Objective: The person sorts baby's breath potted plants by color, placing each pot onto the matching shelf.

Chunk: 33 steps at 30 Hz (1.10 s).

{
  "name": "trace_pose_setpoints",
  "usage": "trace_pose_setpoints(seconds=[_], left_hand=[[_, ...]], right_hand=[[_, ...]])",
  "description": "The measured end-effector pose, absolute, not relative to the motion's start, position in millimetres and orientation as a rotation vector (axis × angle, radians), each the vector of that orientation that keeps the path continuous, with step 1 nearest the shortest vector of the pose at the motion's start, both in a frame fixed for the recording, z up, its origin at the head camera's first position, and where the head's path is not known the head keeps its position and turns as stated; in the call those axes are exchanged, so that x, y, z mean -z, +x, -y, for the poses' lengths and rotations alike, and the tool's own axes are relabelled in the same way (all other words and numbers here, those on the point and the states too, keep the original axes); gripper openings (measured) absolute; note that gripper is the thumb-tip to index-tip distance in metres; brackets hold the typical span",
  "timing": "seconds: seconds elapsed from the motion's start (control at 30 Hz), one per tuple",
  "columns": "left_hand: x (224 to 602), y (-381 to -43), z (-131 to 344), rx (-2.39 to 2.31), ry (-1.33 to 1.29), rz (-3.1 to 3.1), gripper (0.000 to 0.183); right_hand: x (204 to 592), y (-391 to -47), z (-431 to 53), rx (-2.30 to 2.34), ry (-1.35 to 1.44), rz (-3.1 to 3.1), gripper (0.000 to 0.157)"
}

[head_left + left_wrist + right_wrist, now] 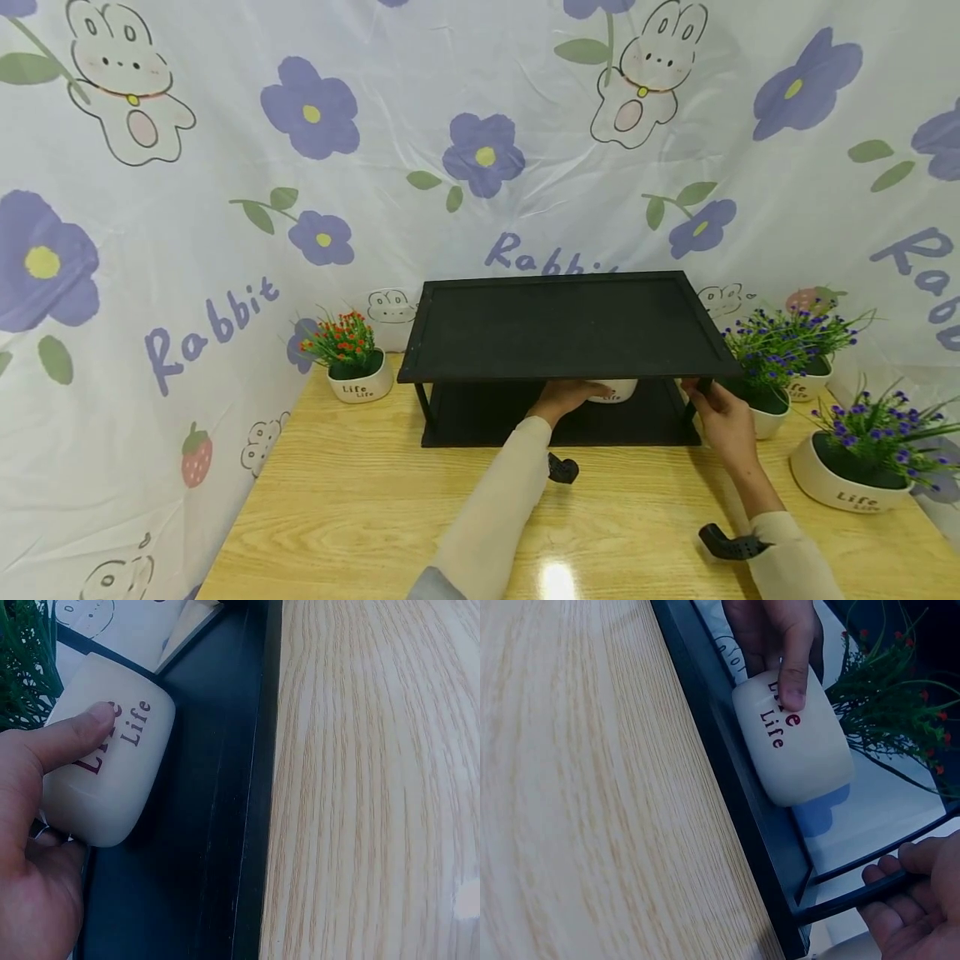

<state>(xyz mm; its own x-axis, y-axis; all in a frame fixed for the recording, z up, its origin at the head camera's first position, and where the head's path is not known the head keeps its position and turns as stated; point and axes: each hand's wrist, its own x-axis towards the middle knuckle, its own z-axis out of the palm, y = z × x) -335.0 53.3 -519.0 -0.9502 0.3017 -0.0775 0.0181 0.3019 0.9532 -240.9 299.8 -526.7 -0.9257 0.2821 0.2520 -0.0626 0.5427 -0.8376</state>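
A black two-tier rack (562,325) stands on the wooden table. Between its two tiers my left hand (566,398) grips a white flowerpot (112,802) lettered "Life", thumb across its front and fingers behind. The pot holds a green plant with small red flowers (892,712); in the head view the top tier hides the plant. At the rack's right end, my right hand (726,425) has its fingers curled round the front post (832,906). The lower tier (195,847) lies under the pot in the left wrist view.
Left of the rack sits a pot of orange-red flowers (360,387). Several white pots with purple flowers stand at its right, the nearest pot (847,492) by the table's right side. A printed cloth (405,225) hangs behind the table (337,517).
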Motion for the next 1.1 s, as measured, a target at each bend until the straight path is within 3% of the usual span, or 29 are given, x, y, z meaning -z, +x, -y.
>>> trace_pose_setpoints(seconds=[0.6, 1.1], left_hand=[[525.5, -333.5, -55.4, -1.671, 0.234, -2.326, 0.069], [528.6, -329.9, -50.6, -1.728, 0.295, -2.229, 0.061]], right_hand=[[529.1, -243.0, -300.4, -1.306, -0.188, 2.425, 0.034], [526.4, -242.1, -299.1, -1.305, -0.18, 2.44, 0.035]])
